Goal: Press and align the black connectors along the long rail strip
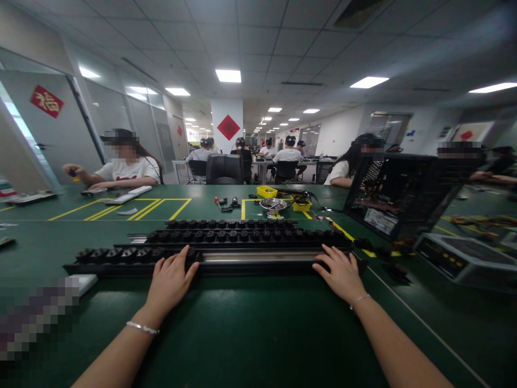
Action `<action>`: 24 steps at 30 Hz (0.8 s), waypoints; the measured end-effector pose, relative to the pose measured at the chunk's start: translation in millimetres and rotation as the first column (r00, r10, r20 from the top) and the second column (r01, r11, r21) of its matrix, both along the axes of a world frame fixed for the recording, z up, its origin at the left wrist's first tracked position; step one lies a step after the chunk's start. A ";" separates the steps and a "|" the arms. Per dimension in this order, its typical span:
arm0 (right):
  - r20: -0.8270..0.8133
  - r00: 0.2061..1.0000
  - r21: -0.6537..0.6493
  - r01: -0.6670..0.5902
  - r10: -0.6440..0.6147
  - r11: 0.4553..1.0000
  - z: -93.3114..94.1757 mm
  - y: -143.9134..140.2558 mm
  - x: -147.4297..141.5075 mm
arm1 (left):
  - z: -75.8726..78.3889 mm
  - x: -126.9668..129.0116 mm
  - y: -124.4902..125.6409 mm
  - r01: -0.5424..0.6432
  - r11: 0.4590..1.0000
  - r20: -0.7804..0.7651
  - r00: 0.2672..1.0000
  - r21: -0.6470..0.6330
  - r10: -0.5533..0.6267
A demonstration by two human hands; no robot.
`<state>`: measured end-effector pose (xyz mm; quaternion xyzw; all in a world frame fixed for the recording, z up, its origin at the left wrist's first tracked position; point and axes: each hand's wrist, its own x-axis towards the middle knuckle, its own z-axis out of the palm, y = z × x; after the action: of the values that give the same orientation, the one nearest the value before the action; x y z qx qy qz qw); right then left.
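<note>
A long black power-strip housing (258,268) lies crosswise on the green table in front of me. Black socket modules (127,254) fill its left part, while a bare metallic channel runs through the middle. My left hand (170,277) grips the housing near the last socket of that row, fingers over the top and thumb on the near side. Towards the right end, my right hand (341,274) holds the same housing, its fingers across the top and its thumb at the front. Just behind lie more black strips (242,236) with rows of sockets.
A metal bowl (273,205) and yellow bins (267,192) stand farther back. On the right are an open computer case (383,194) and a metal box (464,261). A white strip (84,283) lies at left. Co-workers sit across the table.
</note>
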<state>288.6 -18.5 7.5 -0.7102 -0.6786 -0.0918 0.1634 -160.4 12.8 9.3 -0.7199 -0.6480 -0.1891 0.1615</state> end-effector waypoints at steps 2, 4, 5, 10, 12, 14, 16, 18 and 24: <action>-0.003 1.000 -0.004 0.001 -0.001 1.000 0.8 -0.4 -0.4 | 0.6 1.0 -0.3 0.001 1.000 0.007 1.000 -0.010 -0.001; -0.006 1.000 -0.006 0.002 -0.002 1.000 1.2 -0.4 -0.6 | 0.8 1.9 -0.4 -0.001 1.000 0.013 1.000 -0.020 0.001; -0.007 1.000 -0.006 0.003 -0.003 1.000 1.2 -0.3 -0.6 | 0.8 2.3 -0.4 0.000 1.000 0.014 1.000 -0.023 0.001; -0.011 1.000 -0.002 0.004 -0.004 1.000 0.5 0.1 -0.9 | 0.4 4.5 -0.7 0.002 1.000 0.000 1.000 -0.027 -0.002; -0.012 1.000 0.009 0.002 -0.002 1.000 0.2 0.1 -1.3 | 0.2 5.4 -0.9 0.002 1.000 -0.008 1.000 -0.026 -0.003; -0.012 1.000 0.019 0.001 -0.001 1.000 -0.2 0.0 -1.7 | -0.1 6.6 -1.2 0.003 1.000 -0.012 1.000 -0.021 -0.003; -0.010 1.000 0.023 0.000 0.000 1.000 -0.4 0.0 -1.8 | -0.1 8.0 -1.4 0.002 1.000 -0.013 1.000 -0.022 -0.003; -0.011 1.000 0.021 0.000 0.000 1.000 -0.4 0.1 -1.7 | 0.1 9.5 -1.7 0.002 1.000 -0.014 1.000 -0.030 -0.003; -0.006 1.000 0.010 0.002 -0.002 1.000 -0.1 0.3 -1.4 | 2.7 12.6 -2.7 -0.008 0.998 -0.008 1.000 -0.057 0.008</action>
<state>287.3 -18.2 7.4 -0.7105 -0.6768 -0.0932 0.1689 -147.7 10.1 11.9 -0.7224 -0.6553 -0.1669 0.1441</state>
